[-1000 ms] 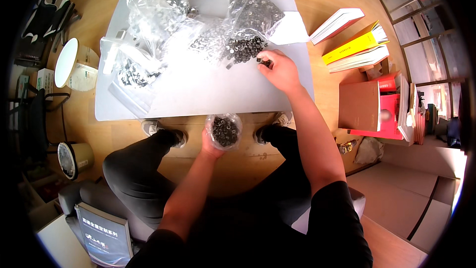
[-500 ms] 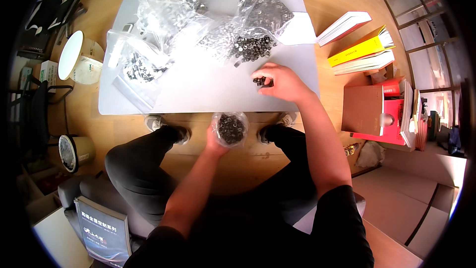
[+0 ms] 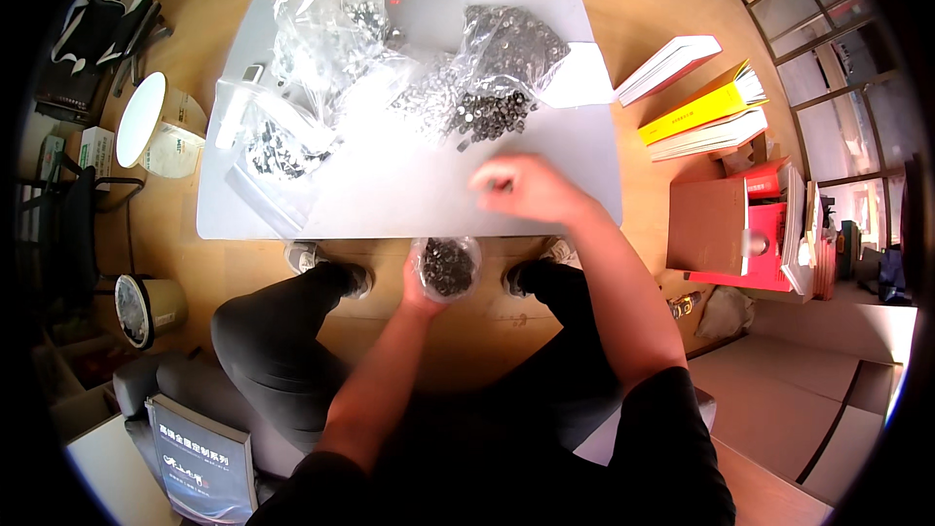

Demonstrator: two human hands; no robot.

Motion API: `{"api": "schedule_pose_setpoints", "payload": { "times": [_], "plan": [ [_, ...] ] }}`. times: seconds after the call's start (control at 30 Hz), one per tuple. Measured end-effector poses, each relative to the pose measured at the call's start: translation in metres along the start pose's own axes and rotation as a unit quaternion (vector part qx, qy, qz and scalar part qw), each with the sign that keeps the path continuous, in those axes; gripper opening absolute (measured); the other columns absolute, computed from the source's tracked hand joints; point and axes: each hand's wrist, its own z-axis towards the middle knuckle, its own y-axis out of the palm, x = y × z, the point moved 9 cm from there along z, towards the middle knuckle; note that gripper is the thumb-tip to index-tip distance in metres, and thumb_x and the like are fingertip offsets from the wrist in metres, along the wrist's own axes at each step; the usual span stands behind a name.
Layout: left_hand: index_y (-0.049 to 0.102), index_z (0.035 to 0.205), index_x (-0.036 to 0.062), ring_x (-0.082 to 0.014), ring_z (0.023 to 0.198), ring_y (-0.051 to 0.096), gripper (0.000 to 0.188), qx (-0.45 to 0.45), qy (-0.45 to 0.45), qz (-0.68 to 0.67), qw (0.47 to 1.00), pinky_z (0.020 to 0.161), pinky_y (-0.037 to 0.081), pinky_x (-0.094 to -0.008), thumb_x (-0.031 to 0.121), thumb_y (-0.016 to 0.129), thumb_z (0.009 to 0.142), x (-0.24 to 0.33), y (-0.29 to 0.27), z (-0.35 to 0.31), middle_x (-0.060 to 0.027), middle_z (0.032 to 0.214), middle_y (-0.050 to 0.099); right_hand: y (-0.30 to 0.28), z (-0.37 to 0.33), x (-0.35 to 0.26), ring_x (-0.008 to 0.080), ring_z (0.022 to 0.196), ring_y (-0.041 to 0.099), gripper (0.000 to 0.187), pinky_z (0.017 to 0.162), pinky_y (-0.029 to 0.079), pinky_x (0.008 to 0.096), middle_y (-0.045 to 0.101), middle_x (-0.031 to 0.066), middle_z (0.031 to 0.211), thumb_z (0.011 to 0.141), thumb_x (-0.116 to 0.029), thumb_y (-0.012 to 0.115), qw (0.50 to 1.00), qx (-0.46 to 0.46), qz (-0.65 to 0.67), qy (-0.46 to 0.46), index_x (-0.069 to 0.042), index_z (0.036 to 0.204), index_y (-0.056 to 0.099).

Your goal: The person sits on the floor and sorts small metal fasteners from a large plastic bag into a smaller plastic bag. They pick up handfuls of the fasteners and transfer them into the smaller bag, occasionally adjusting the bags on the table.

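Just off the near edge of the grey table, my left hand is wrapped round a clear plastic bag. Small dark ring-shaped parts fill it. Over the near right part of the table, my right hand is curled and smeared by motion. A dark patch between its thumb and fingers looks like a few small black parts. Beyond it lies a loose pile of small black parts, in front of a large clear bag of similar dark parts.
The table also bears a tall clear bag, a smaller bag of black and white pieces and a flat clear bag. Books stand on the right; a white bin is on the left.
My right hand has moved slightly left and toward me. The black parts seen at its fingertips no longer lie on the table there. My left hand still holds the bag; the whole view has shifted slightly.
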Motion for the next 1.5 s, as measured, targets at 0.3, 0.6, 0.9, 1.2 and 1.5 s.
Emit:
{"api": "schedule_pose_setpoints", "payload": {
  "times": [0.3,0.6,0.9,1.2,1.5],
  "plan": [
    [0.065,0.137,0.0074,-0.0371,0.117,0.070,0.060,0.030,-0.016,0.065,0.997,0.098,0.060,-0.0559,0.057,0.044,0.109,-0.007,-0.012,-0.010,-0.0156,0.129,0.072,-0.087,0.008,0.054,0.0298,0.120,0.068,0.061,0.100,0.056,0.0403,0.070,0.0096,0.134,0.079,-0.034,0.089,0.922,0.316,-0.193,0.117,-0.007,0.130,0.069],
    [0.064,0.140,0.0065,-0.0372,0.121,0.069,0.061,-0.001,-0.030,0.064,0.998,0.105,0.058,-0.0542,0.056,0.047,0.109,-0.009,-0.007,-0.011,-0.0157,0.134,0.071,-0.074,0.014,0.064,0.0208,0.083,0.072,0.050,0.083,0.059,0.0368,0.074,0.0065,0.117,0.079,-0.034,0.088,0.917,0.340,-0.187,0.099,-0.012,0.122,0.073],
    [0.064,0.138,0.0056,-0.0369,0.115,0.071,0.063,0.008,-0.019,0.090,0.996,0.095,0.060,-0.0535,0.057,0.044,0.108,-0.008,-0.001,-0.011,-0.0171,0.131,0.072,-0.070,0.007,0.064,0.0245,0.099,0.072,0.033,0.089,0.058,0.0391,0.073,0.0048,0.113,0.079,-0.024,0.084,0.946,0.246,-0.158,0.144,-0.014,0.109,0.077],
    [0.064,0.139,0.0057,-0.0370,0.121,0.069,0.059,-0.003,-0.021,0.082,0.996,0.103,0.058,-0.0543,0.053,0.047,0.109,-0.012,-0.010,-0.005,-0.0168,0.134,0.071,-0.048,-0.016,0.046,0.0193,0.090,0.071,0.038,0.083,0.059,0.0353,0.068,0.0053,0.115,0.083,-0.018,0.087,0.985,0.121,-0.110,0.054,-0.014,0.120,0.077],
    [0.066,0.138,0.0072,-0.0364,0.123,0.069,0.056,-0.007,-0.021,0.084,0.996,0.105,0.057,-0.0542,0.052,0.048,0.109,-0.012,-0.007,-0.002,-0.0159,0.134,0.071,-0.035,-0.028,0.028,0.0195,0.091,0.070,0.042,0.084,0.059,0.0346,0.066,0.0050,0.118,0.082,-0.010,0.086,0.993,0.052,-0.085,0.066,-0.013,0.122,0.075]
  ]
}}
